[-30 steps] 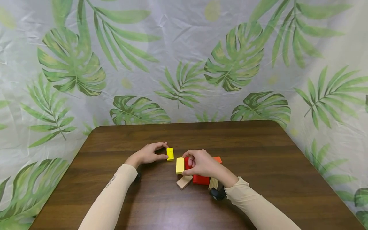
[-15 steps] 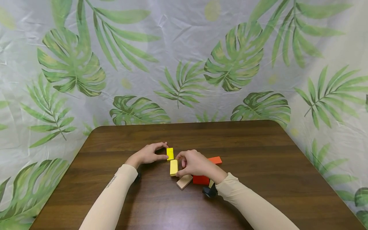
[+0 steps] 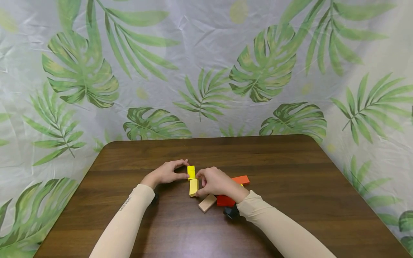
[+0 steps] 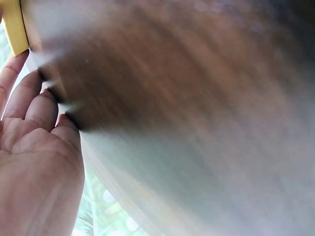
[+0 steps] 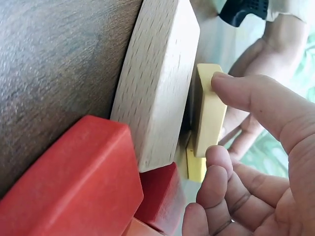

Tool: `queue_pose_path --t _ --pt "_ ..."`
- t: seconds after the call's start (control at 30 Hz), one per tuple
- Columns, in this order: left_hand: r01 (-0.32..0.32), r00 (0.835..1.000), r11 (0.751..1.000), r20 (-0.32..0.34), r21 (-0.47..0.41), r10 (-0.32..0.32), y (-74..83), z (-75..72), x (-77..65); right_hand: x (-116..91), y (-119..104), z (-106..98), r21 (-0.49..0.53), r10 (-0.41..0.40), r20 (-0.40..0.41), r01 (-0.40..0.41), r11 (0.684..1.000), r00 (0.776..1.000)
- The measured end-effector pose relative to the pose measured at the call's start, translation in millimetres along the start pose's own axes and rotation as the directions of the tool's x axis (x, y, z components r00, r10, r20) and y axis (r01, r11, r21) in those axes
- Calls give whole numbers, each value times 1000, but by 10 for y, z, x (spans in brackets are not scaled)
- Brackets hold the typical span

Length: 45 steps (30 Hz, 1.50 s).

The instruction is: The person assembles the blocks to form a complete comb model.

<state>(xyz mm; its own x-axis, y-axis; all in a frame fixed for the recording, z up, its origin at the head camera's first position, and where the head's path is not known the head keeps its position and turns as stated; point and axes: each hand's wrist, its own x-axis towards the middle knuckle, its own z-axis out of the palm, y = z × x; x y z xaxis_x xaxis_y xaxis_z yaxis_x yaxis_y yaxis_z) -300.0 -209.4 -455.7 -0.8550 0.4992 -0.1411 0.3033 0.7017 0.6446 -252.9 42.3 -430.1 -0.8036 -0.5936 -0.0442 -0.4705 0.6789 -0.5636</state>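
Note:
Near the middle of the table, my left hand holds a bright yellow wooden block between thumb and fingers. One fingertip shows against that block's end in the left wrist view, the other fingers stretched beside it. Just in front of it, a paler yellow block is pinched end to end by the thumb and fingers of my right hand. The pale block overlaps the end of the bright one in the right wrist view. Below the right hand lies a plain wood block.
A red block and an orange block lie under and beyond my right wrist, partly hidden. A dark red block shows among them in the right wrist view. The brown table ends at a leaf-print cloth.
My right hand has carried the pale yellow block leftward, up to the near end of the bright yellow one. The left hand has stayed put.

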Motion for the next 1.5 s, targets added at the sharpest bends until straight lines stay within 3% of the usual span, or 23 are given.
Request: queue_pose_path --t 0.57,0.93,1.5 --pt "1 1000 1000 6 -6 -1 -12 4 8 62 -17 53 -37 34 27 -33 999 999" --pt "-3 1000 1000 9 -1 3 3 0 -5 33 -88 85 -180 50 22 -45 983 999" --pt "0 1000 1000 11 -12 0 26 -1 -29 34 -94 100 -162 28 16 -25 986 999"
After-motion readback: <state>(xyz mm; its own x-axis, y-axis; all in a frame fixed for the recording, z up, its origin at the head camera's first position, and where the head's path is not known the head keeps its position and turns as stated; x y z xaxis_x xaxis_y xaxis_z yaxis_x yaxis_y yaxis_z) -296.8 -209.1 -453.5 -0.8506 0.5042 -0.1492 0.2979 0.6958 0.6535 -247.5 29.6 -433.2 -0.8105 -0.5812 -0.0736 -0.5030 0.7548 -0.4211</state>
